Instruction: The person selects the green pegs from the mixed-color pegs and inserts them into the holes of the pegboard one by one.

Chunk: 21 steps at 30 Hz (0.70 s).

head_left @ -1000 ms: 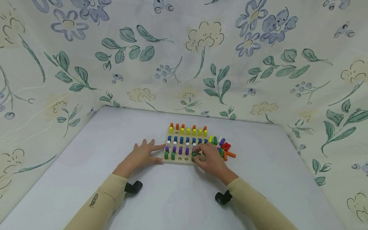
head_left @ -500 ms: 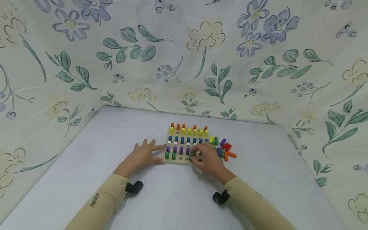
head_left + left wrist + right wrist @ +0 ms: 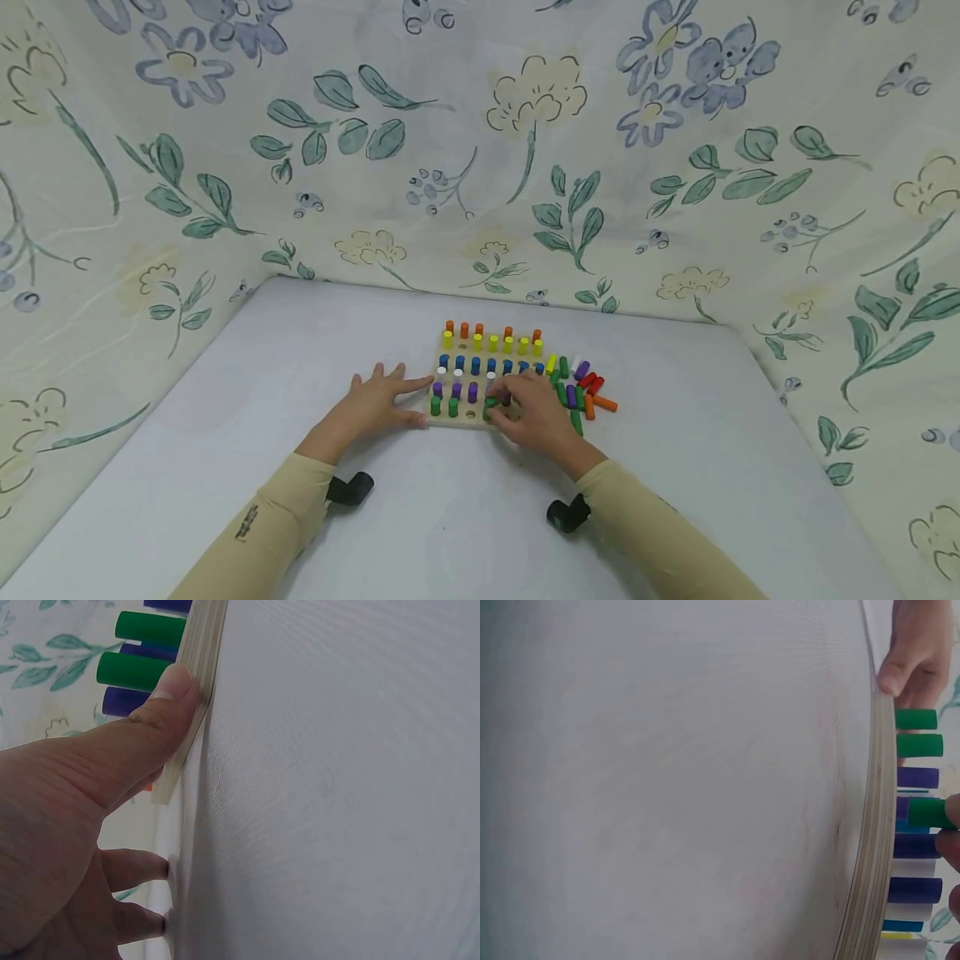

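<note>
In the head view, a wooden pegboard (image 3: 461,422) holds upright pegs in rows of orange, yellow, blue, white, purple and green. My left hand (image 3: 372,408) rests at its left edge, fingers spread; in the left wrist view the thumb (image 3: 154,712) presses the board's edge near the standing green pegs (image 3: 135,671). With thumb and fingertips my right hand (image 3: 542,415) pinches a green peg (image 3: 491,402) at the front row. In the right wrist view that green peg (image 3: 927,813) appears raised above the board, right of two standing green pegs. The right hand hides part of the board.
Loose pegs of several colours lie on the white table beside the board's right side, including red pegs (image 3: 591,382), an orange peg (image 3: 604,403) and a green peg (image 3: 576,422). A floral cloth (image 3: 480,167) surrounds the table at the back and sides.
My right hand has moved left along the front row with the green peg still pinched, uncovering more loose pegs on the right. The left hand has stayed in place.
</note>
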Available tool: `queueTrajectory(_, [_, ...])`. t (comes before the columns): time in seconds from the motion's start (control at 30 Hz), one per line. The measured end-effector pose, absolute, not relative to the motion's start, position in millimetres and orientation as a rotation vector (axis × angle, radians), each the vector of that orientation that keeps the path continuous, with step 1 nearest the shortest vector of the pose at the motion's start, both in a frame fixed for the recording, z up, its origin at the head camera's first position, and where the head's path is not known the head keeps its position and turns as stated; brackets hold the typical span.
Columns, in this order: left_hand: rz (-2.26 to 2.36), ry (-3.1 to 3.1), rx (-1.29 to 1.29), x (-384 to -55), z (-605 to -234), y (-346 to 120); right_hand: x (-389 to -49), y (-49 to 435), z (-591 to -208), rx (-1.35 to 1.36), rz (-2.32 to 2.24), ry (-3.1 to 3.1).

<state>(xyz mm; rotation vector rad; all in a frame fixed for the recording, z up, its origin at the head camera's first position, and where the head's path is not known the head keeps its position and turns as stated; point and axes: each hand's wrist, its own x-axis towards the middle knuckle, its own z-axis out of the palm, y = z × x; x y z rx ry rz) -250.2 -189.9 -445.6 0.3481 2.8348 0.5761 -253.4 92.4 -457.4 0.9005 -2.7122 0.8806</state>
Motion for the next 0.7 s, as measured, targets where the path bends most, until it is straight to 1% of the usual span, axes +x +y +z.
queueTrajectory(0.7, [0.555,2.848,0.35,-252.3,-449.0,-190.7,-256.3,76.2,-459.2,0.931,0.903,-2.738])
